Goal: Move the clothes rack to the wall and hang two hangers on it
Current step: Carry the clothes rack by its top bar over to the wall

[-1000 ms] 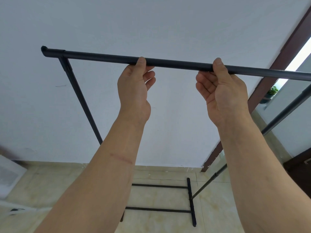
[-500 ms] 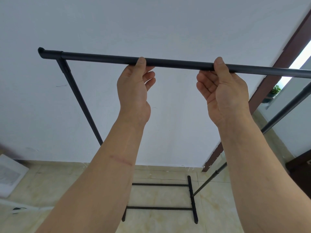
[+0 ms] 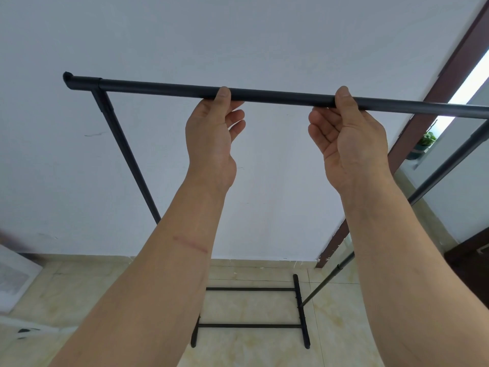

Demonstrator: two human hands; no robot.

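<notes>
black clothes rack [image 3: 169, 88] stands upright on tiled floor, near the white wall, top bar bare.

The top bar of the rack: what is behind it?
Behind the top bar is a bare white wall. Both hands, left hand and right hand, cover small parts of it. No hangers show.
</notes>
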